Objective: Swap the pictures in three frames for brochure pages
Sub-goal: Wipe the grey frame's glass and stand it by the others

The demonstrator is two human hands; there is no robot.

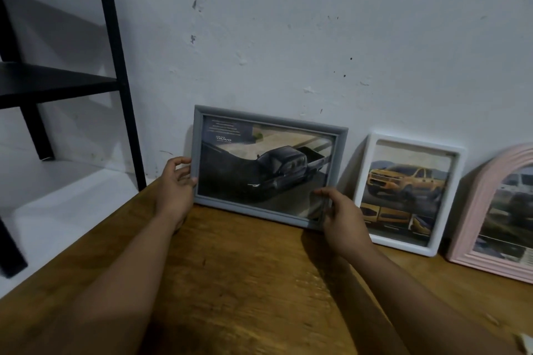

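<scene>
Grey frame (268,167) — landscape format, holding a brochure page of a dark pickup truck; stands on its lower edge at the back of the wooden desk (245,282), top edge tilted toward the white wall (288,37). Left hand (176,184) grips the frame's left side, fingers curled round the moulding; right hand (343,219) holds the lower right corner, fingers over the front edge. White frame (409,193) — just beside the grey one on the right, propped against the wall, showing an orange truck page. Pink arched frame (496,216) — further right, partly cut off by the picture's edge, also leaning and filled with a printed vehicle page. Black shelf unit (57,81) — to the left, off the desk. Step in hand, as judged: setting the third and last filled frame in its place, the task nearly done. Next move calls for easing the top edge against the wall, checking the base will not slide on the wood, then letting go with both hands.
</scene>
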